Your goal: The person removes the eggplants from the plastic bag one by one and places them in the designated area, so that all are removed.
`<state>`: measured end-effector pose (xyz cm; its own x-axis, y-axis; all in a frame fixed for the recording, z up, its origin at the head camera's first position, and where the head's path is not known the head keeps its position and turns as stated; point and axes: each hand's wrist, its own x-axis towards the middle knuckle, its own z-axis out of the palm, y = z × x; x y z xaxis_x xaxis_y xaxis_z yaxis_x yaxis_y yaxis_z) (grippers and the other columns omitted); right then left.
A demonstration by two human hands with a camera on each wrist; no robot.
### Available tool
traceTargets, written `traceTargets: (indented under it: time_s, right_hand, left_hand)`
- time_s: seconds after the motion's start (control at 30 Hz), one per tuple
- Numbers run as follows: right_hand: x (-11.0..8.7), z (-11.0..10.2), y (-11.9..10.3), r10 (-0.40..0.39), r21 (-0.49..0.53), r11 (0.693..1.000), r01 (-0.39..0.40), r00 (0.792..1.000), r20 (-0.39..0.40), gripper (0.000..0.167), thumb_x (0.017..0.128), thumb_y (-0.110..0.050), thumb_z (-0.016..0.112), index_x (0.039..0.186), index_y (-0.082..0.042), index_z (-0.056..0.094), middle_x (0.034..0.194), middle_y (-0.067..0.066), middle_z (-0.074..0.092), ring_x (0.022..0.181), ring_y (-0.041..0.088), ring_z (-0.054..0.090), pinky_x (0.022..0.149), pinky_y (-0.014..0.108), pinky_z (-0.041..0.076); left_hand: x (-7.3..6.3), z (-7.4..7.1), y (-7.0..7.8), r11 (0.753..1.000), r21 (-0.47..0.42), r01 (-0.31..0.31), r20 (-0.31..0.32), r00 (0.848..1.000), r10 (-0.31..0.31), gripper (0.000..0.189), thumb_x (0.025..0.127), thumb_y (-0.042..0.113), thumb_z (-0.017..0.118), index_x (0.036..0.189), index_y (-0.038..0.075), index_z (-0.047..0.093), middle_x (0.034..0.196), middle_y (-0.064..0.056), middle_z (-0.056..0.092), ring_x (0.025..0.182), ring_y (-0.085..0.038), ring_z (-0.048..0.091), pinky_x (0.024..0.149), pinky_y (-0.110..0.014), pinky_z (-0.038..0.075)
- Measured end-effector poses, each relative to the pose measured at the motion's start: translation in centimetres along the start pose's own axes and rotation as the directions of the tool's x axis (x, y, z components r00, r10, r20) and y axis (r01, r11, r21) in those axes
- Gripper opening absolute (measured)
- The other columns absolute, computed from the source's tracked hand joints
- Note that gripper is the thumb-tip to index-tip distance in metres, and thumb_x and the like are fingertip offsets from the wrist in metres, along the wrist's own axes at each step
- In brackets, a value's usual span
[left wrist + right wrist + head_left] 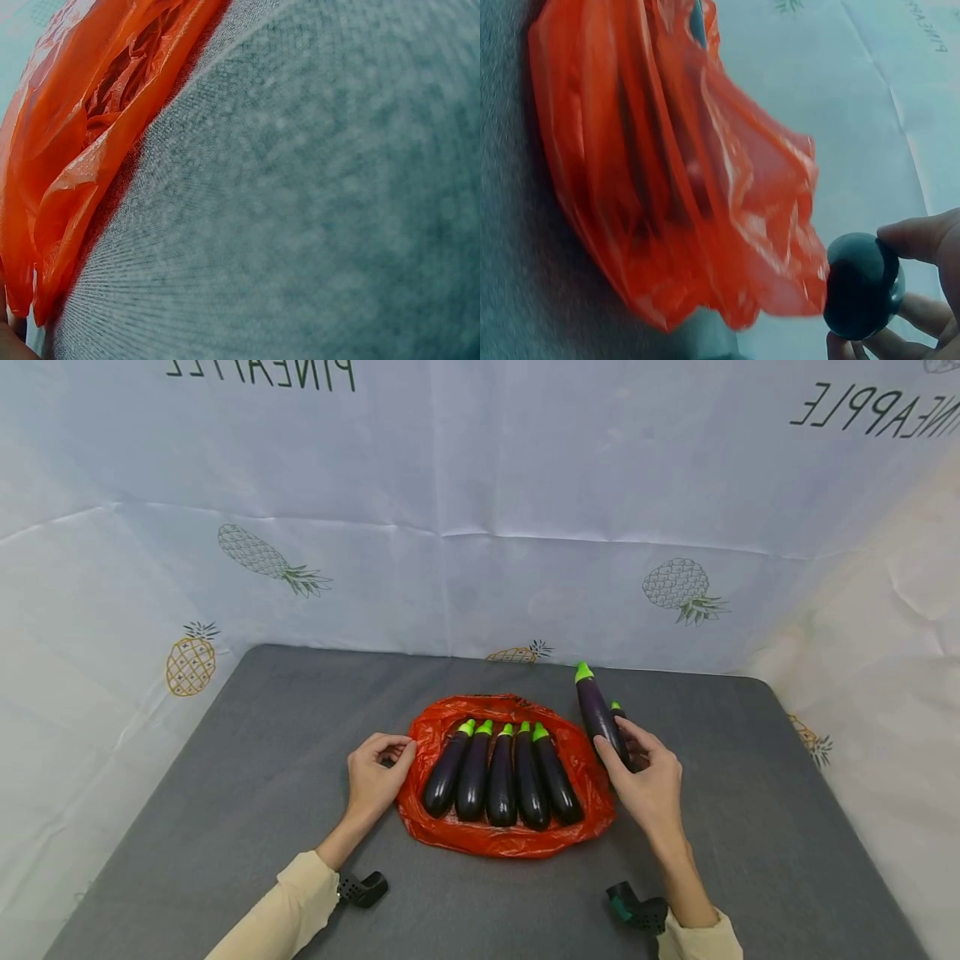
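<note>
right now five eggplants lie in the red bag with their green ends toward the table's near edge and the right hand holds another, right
Not quite: the head view shows the green ends pointing toward the far edge of the table. The five eggplants do lie in the red bag, and the right hand does hold another eggplant.
</note>
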<state>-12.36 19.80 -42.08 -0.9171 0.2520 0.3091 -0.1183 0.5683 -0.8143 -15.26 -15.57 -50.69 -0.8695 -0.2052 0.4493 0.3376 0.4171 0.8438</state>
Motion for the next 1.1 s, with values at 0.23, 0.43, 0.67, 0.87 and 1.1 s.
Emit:
traceTargets:
  time_s: [0.23, 0.43, 0.67, 0.87, 1.1]
  right_hand:
    - [0.4, -1.0, 1.0, 0.036, -0.031, 0.999, -0.037, 0.999, -0.031, 0.043, 0.091, -0.023, 0.077, 0.131, -0.008, 0.069, 0.123, 0.018, 0.072, 0.09, -0.004, 0.057, 0.078, -0.001, 0.041]
    - [0.4, -2.0, 2.0, 0.043, -0.047, 0.998, -0.046, 0.997, -0.064, 0.043, 0.093, -0.022, 0.075, 0.132, -0.007, 0.068, 0.123, 0.02, 0.072, 0.089, -0.01, 0.053, 0.079, 0.0, 0.04]
    - [0.7, -3.0, 3.2, 0.051, -0.047, 0.997, -0.055, 0.995, -0.088, 0.045, 0.093, -0.02, 0.075, 0.134, -0.004, 0.067, 0.124, 0.025, 0.07, 0.088, -0.016, 0.05, 0.077, -0.002, 0.038]
    - [0.7, -3.7, 4.0, 0.098, -0.074, 0.992, -0.105, 0.991, -0.095, 0.046, 0.094, -0.022, 0.073, 0.136, -0.004, 0.065, 0.128, 0.024, 0.069, 0.089, -0.018, 0.049, 0.076, -0.004, 0.036]
    - [0.6, -4.2, 5.1, 0.128, -0.114, 0.984, -0.136, 0.989, -0.074, 0.048, 0.094, -0.023, 0.072, 0.137, -0.003, 0.064, 0.129, 0.028, 0.067, 0.085, -0.021, 0.044, 0.074, -0.002, 0.035]
  left_hand:
    - [-0.1, 0.1, 0.0, 1.0, -0.012, -0.001, -0.008, 1.0, 0.001, 0.007, 0.089, 0.009, 0.078, 0.087, 0.002, 0.078, 0.077, -0.008, 0.07, 0.066, 0.001, 0.059, 0.063, -0.009, 0.049]
    - [0.0, 0.1, 0.2, 1.0, -0.012, -0.002, -0.012, 1.0, 0.002, 0.004, 0.087, 0.006, 0.079, 0.088, 0.002, 0.078, 0.078, -0.01, 0.07, 0.067, 0.001, 0.059, 0.064, -0.009, 0.048]
    - [0.0, 0.1, 0.1, 1.0, -0.015, -0.02, -0.029, 0.999, 0.02, 0.003, 0.085, 0.004, 0.081, 0.086, 0.003, 0.078, 0.076, -0.009, 0.07, 0.065, -0.003, 0.059, 0.062, -0.01, 0.048]
    - [0.1, 0.1, 0.0, 1.0, -0.003, -0.005, -0.008, 1.0, 0.005, 0.008, 0.088, 0.01, 0.079, 0.087, 0.002, 0.078, 0.078, -0.008, 0.07, 0.068, 0.002, 0.059, 0.064, -0.009, 0.049]
    - [0.1, 0.1, 0.0, 1.0, 0.001, -0.003, -0.014, 1.0, 0.003, 0.004, 0.087, 0.005, 0.079, 0.085, 0.009, 0.078, 0.077, -0.007, 0.07, 0.067, 0.001, 0.059, 0.063, -0.01, 0.049]
